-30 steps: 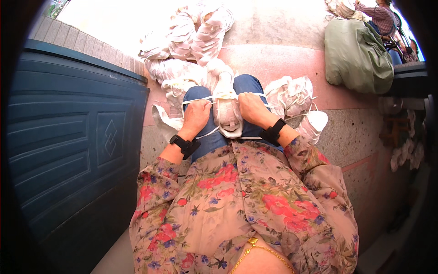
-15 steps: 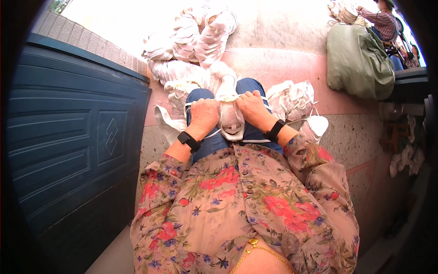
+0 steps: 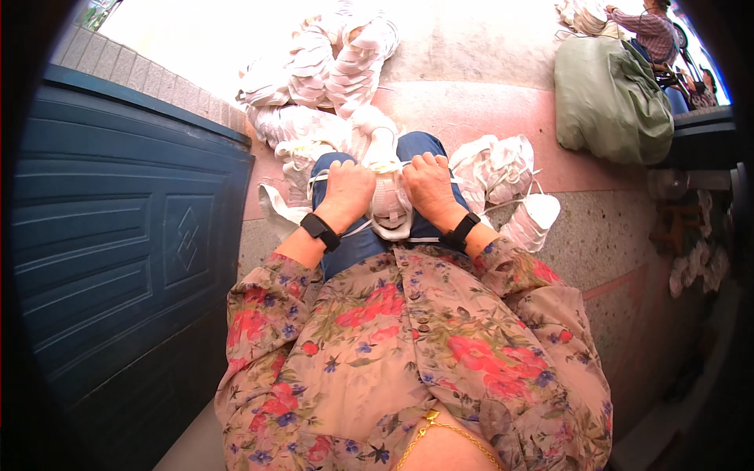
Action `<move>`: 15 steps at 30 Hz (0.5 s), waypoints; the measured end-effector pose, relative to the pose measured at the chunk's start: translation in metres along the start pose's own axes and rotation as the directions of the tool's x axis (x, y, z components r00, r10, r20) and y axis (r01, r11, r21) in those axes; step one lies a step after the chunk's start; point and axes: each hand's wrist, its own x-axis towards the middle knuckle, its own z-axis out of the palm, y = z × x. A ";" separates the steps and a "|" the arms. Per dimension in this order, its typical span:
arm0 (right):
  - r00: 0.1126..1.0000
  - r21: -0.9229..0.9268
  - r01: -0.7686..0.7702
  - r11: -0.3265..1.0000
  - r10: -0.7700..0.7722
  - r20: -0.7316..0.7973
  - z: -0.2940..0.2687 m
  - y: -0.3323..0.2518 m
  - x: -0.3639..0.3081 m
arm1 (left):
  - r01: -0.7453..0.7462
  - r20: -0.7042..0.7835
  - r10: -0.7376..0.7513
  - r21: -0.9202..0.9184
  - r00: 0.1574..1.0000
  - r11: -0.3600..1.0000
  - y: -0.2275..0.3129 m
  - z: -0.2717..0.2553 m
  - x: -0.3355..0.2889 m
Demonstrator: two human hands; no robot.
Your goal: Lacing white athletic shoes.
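Two hands, head view: left hand (image 3: 349,191) and right hand (image 3: 430,187) apart, fingers curled, flanking a pale shoe upper (image 3: 390,208) between the jeaned knees (image 3: 424,144). Fingertips hidden; cannot tell whether they pinch the white lace (image 3: 358,229). Change over the last second: left hand has come inward, now close beside the upper; judged as less outward pull on the lace. Surface: pink and speckled-grey floor (image 3: 487,102); heaped uppers (image 3: 338,63) ahead. Room: blue panelled door (image 3: 86,212) left; green sack (image 3: 609,102) and another person's sleeve (image 3: 646,26) upper right.
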 end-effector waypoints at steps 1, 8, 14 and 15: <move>1.000 -0.010 0.012 1.000 -0.012 0.005 0.000 -0.001 0.002 | 0.002 -0.002 -0.002 0.002 1.000 1.000 0.002 0.001 0.001; 0.999 0.038 -0.017 0.999 0.015 0.046 -0.009 -0.008 -0.004 | 0.240 -0.178 -0.242 -0.033 0.954 0.970 0.012 0.012 -0.012; 0.984 0.006 -0.061 0.998 0.059 0.170 -0.011 -0.008 -0.005 | 0.308 -0.263 -0.318 -0.078 0.911 0.948 0.030 0.007 -0.026; 0.971 0.014 -0.090 0.996 0.084 0.222 -0.011 -0.004 -0.004 | 0.327 -0.200 -0.337 -0.082 0.920 0.941 0.025 0.014 -0.030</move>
